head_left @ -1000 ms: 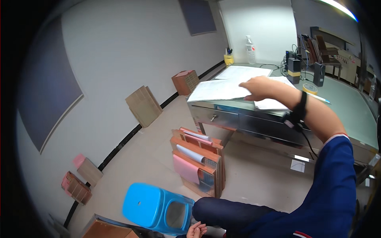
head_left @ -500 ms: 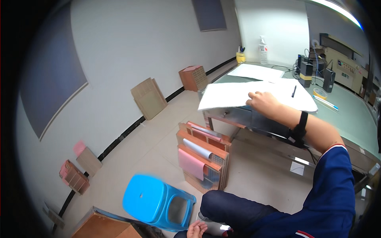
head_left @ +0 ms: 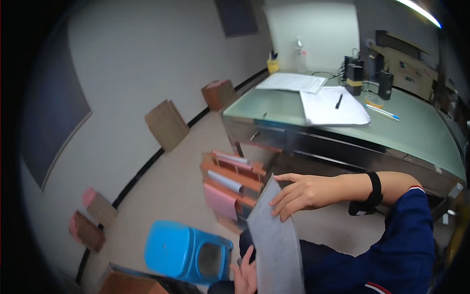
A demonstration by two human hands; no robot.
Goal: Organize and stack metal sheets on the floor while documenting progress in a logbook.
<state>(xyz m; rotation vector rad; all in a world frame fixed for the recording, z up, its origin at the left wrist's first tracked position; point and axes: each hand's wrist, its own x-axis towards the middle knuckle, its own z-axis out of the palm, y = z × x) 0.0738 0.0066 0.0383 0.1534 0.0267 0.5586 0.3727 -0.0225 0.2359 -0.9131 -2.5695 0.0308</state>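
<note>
A white paper sheet [head_left: 275, 240], grey in the shade, hangs steeply over my lap. My right hand [head_left: 301, 192] grips its upper right edge, thumb along the top and fingers over the face. Low in the view, my left hand [head_left: 246, 273] is beside the sheet's left edge with thumb and fingers apart. Whether it touches the sheet, I cannot tell. On the desk [head_left: 431, 134] ahead lies a stack of white paper [head_left: 330, 110] with a black pen [head_left: 339, 101] on top. Other papers [head_left: 289, 82] rest farther back.
Upright brown boards with pink and white papers [head_left: 230, 188] stand on the floor left of the desk. A blue plastic stool [head_left: 169, 250] is nearer, beside an open brown box [head_left: 129, 283]. Tape [head_left: 374, 101], black devices [head_left: 355, 78] and a bottle [head_left: 299, 56] occupy the desk.
My right hand has lifted the sheet off the desk and brought it down toward my lap. My left hand has risen slightly and opened beside it. The view has shifted a little.
</note>
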